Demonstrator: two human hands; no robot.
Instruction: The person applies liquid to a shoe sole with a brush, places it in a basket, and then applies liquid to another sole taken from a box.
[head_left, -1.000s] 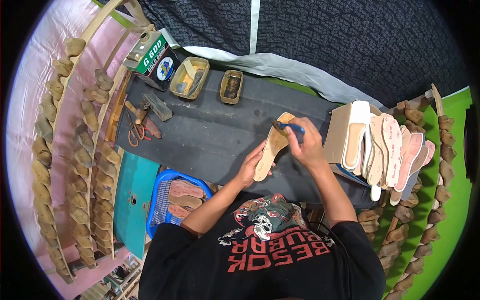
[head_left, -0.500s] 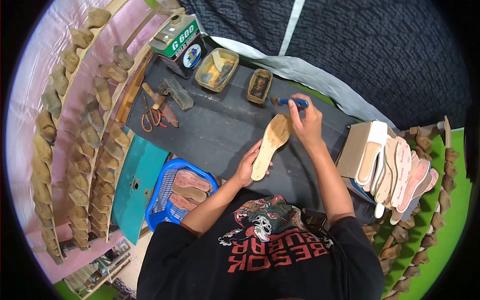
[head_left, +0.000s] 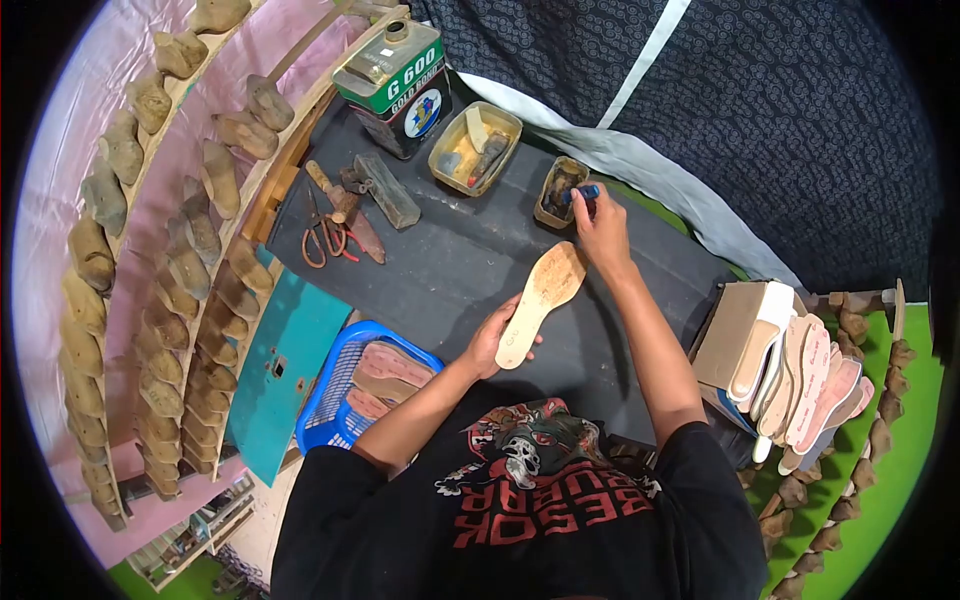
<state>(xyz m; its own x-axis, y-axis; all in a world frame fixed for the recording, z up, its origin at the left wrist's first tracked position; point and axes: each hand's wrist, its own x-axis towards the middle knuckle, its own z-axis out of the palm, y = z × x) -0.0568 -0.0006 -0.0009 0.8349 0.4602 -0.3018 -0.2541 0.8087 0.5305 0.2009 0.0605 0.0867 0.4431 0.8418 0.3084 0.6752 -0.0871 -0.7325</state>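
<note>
My left hand (head_left: 493,338) is wrapped round the heel half of a pale insole (head_left: 535,305), which is tilted above the dark tabletop. Its wide front end has a brown, wet-looking coating. My right hand (head_left: 603,232) pinches the blue handle of a brush (head_left: 584,193). The brush's bristle end is down in a small dark-stained glue tub (head_left: 547,208), partly hidden by the tub and my fingers.
Behind stand a G 600 can (head_left: 395,90) and a yellowish tub (head_left: 478,118) holding tools. Scissors (head_left: 318,240), a hammer (head_left: 335,195) and a grey block (head_left: 388,192) lie left. A blue basket (head_left: 322,405) holds insoles; more insoles (head_left: 810,375) are stacked right. Shoe lasts (head_left: 125,170) line racks.
My right hand has moved the brush away from the insole and over into the small tub. The left hand still holds the insole, at a slightly different tilt. The camera view has shifted a little.
</note>
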